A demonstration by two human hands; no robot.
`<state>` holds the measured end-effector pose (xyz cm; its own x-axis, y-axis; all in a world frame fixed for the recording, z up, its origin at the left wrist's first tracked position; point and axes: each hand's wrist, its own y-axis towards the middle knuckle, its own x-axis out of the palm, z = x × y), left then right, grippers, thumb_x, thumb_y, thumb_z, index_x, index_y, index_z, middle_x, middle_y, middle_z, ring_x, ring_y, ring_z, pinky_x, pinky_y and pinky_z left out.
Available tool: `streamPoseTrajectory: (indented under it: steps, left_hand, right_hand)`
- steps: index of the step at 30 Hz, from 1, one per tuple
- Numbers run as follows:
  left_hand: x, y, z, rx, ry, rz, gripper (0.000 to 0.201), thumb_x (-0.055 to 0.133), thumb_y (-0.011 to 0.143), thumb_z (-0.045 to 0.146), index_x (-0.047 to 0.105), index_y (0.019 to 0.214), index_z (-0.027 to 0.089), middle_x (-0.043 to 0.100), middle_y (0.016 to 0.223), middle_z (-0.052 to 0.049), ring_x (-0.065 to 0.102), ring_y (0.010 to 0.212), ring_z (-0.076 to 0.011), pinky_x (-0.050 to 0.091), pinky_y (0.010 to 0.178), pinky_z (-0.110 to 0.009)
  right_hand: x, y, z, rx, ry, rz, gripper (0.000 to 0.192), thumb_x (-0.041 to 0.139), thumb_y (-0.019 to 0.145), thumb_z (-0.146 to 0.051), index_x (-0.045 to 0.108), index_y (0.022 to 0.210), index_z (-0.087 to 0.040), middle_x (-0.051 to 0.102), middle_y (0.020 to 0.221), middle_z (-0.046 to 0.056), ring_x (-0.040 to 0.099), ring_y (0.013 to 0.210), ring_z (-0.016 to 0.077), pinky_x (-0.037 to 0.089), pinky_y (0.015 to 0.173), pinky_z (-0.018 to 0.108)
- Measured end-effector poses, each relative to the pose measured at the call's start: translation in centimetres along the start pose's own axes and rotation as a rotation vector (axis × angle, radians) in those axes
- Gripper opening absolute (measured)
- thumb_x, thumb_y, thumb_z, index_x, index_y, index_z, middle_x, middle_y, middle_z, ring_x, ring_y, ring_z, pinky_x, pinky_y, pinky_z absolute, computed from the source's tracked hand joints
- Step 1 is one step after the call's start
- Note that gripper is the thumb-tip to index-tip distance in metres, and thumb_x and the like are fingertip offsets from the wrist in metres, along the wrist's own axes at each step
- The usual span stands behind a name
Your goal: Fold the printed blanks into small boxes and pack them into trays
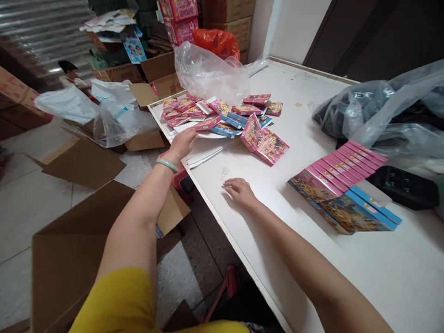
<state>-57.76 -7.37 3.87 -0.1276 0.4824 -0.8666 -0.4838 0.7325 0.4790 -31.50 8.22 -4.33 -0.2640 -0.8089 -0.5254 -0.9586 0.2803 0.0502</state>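
Leftmost, floor: open cardboard boxes (79, 162) and white plastic bags (69, 104) are seen lying on the tiles beside the table.
Left hand (182, 143): it is stretched out over the table's near-left edge, a pale green bangle (167, 164) worn at the wrist; the fingers are laid on a flat pink box (207, 123) at the near side of the heap. Whether the box is pinched or only touched cannot be told.
Heap of boxes (239, 118): small pink and blue flat boxes are scattered loosely at the far-left end of the table, some overlapping, one propped on its edge. White card sheets (204, 155) lie just beside them, near the left hand.
Clear bag (208, 69): it is puffed up behind the heap.
Right hand (239, 190): it is rested palm down on the bare white table (312, 277), fingers loosely curled; nothing is held.
Stacked row (342, 185): pink and blue boxes are lined up on edge, leaning together, to the right of the right hand and apart from it.
Far right: dark items inside crumpled plastic bags (381, 108), and a black tray (405, 187) just beside the row.
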Motion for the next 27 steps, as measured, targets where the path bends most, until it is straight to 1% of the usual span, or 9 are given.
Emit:
streamPoseTrajectory:
  steps: [4,7,10,14,16,19,21,24,27]
  left_hand:
    - [-4.3,2.5,1.0,0.124,0.021,0.066,0.024,0.04,0.098,0.025,0.06,0.092,0.014,0.063,0.092,-0.009,0.058,0.091,-0.0203,0.046,0.083,-0.033]
    - [-7.5,1.8,4.8,0.318,0.039,0.061,0.023,0.041,0.098,0.025,0.061,0.089,0.016,0.062,0.09,-0.009,0.059,0.09,-0.021,0.047,0.08,-0.034]
    - [-9.3,-2.1,10.5,0.529,0.028,-0.021,0.027,0.039,0.097,0.023,0.062,0.084,0.018,0.061,0.082,-0.008,0.058,0.081,-0.0203,0.046,0.073,-0.033]
    - [-9.5,-9.0,15.4,0.669,-0.258,-0.211,0.029,0.042,0.099,0.035,0.065,0.098,0.017,0.066,0.084,-0.008,0.059,0.079,-0.0191,0.048,0.071,-0.032]
    - [-8.9,-11.5,15.2,0.48,-0.478,-0.221,0.034,0.045,0.098,0.043,0.064,0.112,0.019,0.068,0.094,-0.009,0.062,0.087,-0.0195,0.051,0.077,-0.033]
    - [-7.2,-14.3,13.1,-0.136,-0.565,-0.061,0.036,0.049,0.094,0.048,0.067,0.108,0.02,0.068,0.094,-0.008,0.062,0.091,-0.0212,0.051,0.084,-0.037]
    - [-5.4,-16.4,12.4,-0.43,-0.648,-0.155,0.041,0.055,0.087,0.054,0.069,0.1,0.017,0.067,0.087,-0.008,0.061,0.084,-0.022,0.052,0.08,-0.038]
    - [-2.8,-19.9,14.0,-0.634,-1.061,-0.427,0.051,0.066,0.076,0.056,0.067,0.107,0.016,0.068,0.09,-0.006,0.061,0.077,-0.0185,0.052,0.071,-0.032]
    - [-1.4,-20.8,16.4,-0.827,-1.407,-0.269,0.066,0.081,0.062,0.041,0.061,0.12,0.016,0.068,0.094,-0.004,0.062,0.078,-0.015,0.052,0.072,-0.027]
  right_hand:
    - [-1.8,3.4,-3.2,0.241,0.438,0.004,0.028,0.058,0.09,-0.043,0.067,0.105,-0.022,0.069,0.118,0.009,0.064,0.108,0.0215,0.046,0.1,0.043]
    - [-3.1,5.9,-6.9,0.371,0.901,0.046,0.042,0.057,0.089,-0.058,0.059,0.114,-0.025,0.066,0.121,0.009,0.067,0.102,0.0197,0.054,0.09,0.039]
    - [-3.5,5.8,-9.2,0.421,1.117,0.207,0.038,0.057,0.09,-0.053,0.057,0.113,-0.024,0.068,0.109,0.007,0.068,0.094,0.0195,0.057,0.082,0.038]
    - [-3.5,0.7,-8.4,0.472,1.026,0.441,0.023,0.059,0.081,-0.013,0.06,0.103,-0.019,0.073,0.092,0.003,0.068,0.084,0.0186,0.057,0.084,0.037]
    - [-4.4,-3.5,-7.6,0.513,0.956,0.399,0.024,0.059,0.074,-0.008,0.062,0.096,-0.017,0.074,0.085,0.003,0.068,0.078,0.0193,0.057,0.083,0.037]
    - [-6.7,-10.7,-7.0,0.582,0.887,0.254,0.024,0.063,0.069,-0.011,0.063,0.093,-0.017,0.074,0.082,0.004,0.07,0.075,0.0207,0.058,0.077,0.035]
    - [-7.9,-15.6,-7.1,0.617,0.861,0.191,0.027,0.066,0.07,-0.016,0.062,0.097,-0.018,0.075,0.084,0.005,0.071,0.076,0.0223,0.058,0.073,0.035]
    - [-8.6,-21.5,-7.1,0.648,0.856,0.226,0.033,0.069,0.07,-0.025,0.059,0.101,-0.02,0.076,0.09,0.006,0.072,0.08,0.0244,0.058,0.073,0.036]
    - [-8.8,-23.0,-7.3,0.597,0.833,0.305,0.036,0.07,0.067,-0.028,0.057,0.099,-0.021,0.075,0.091,0.006,0.072,0.082,0.0261,0.058,0.075,0.039]
